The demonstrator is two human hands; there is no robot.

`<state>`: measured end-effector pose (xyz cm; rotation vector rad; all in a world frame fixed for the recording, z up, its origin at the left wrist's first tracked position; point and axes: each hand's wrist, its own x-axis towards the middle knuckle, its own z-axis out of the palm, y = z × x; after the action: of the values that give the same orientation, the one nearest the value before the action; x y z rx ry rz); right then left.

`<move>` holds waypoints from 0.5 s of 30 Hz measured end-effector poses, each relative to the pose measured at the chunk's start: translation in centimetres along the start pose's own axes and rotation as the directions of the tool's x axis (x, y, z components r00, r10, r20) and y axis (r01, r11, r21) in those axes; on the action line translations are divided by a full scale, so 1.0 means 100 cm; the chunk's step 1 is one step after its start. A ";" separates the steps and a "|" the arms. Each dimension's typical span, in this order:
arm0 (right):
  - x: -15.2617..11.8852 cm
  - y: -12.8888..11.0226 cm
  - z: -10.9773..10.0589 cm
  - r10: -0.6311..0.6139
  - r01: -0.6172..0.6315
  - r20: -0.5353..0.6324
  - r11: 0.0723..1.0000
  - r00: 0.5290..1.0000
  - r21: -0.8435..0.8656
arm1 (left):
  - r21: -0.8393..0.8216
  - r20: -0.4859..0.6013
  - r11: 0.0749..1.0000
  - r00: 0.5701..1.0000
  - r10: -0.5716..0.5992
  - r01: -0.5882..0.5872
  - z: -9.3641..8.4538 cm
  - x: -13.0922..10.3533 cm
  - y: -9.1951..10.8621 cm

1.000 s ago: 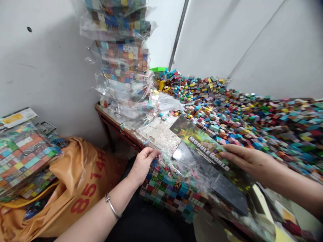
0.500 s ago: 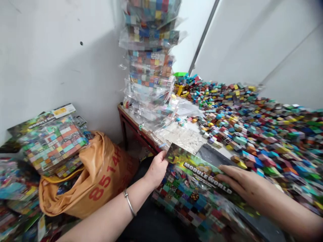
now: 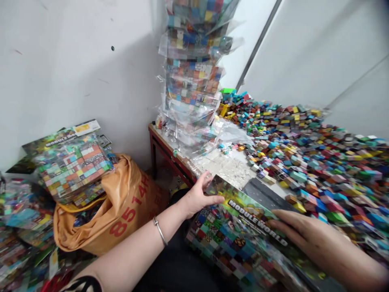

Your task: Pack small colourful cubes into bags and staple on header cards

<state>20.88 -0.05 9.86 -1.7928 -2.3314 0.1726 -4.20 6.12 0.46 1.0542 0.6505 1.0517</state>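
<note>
A clear-bagged pack of colourful blocks (image 3: 231, 247) with a "MODULE WORLD" header card (image 3: 252, 219) lies tilted in front of me, over my lap and the table's near edge. At the card's upper left corner is my left hand (image 3: 197, 196), its fingers spread and its thumb resting over the card's face. My right hand (image 3: 298, 229) grips the card's upper edge farther right, fingers on the printed front; its thumb is hidden. Behind the card lies a dark flat panel (image 3: 267, 192) on the table.
A tall stack of bagged block packs (image 3: 194, 85) stands on the table (image 3: 212, 162). Loose blocks (image 3: 304, 150) are heaped along the right. An orange sack (image 3: 136, 207) sits on the left with a finished-looking pack (image 3: 75, 162) on top, beside more packs (image 3: 24, 219).
My left hand has loosened from its pinch on the card's corner and its fingers have spread. My right hand keeps hold of the card. The view has shifted slightly left.
</note>
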 end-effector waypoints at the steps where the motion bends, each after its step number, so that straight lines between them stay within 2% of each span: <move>1: 0.001 -0.003 -0.001 0.001 -0.001 0.043 1.000 0.999 -0.014 | -0.011 0.029 1.000 0.999 -0.017 0.018 -0.001 0.002 0.000; 4: 0.002 -0.009 -0.003 0.028 -0.018 0.159 0.998 0.987 -0.063 | -0.002 0.072 0.998 0.996 -0.058 0.058 -0.003 0.007 -0.001; 8: -0.001 -0.009 -0.001 0.096 -0.072 0.229 0.991 0.969 -0.111 | 0.025 0.089 0.998 0.994 -0.060 0.058 -0.003 0.010 0.000; 11: -0.002 -0.005 0.004 0.116 -0.083 0.234 0.986 0.965 -0.147 | 0.047 0.066 0.997 0.996 -0.064 0.061 -0.002 0.012 0.001; 15: -0.001 -0.003 0.008 0.062 -0.022 0.188 0.978 0.980 -0.209 | 0.084 0.001 0.996 1.000 -0.024 0.024 0.003 0.014 -0.001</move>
<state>20.43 -0.16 9.09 -2.0058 -2.5282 0.1204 -3.40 7.29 0.55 1.1168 0.7094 1.0097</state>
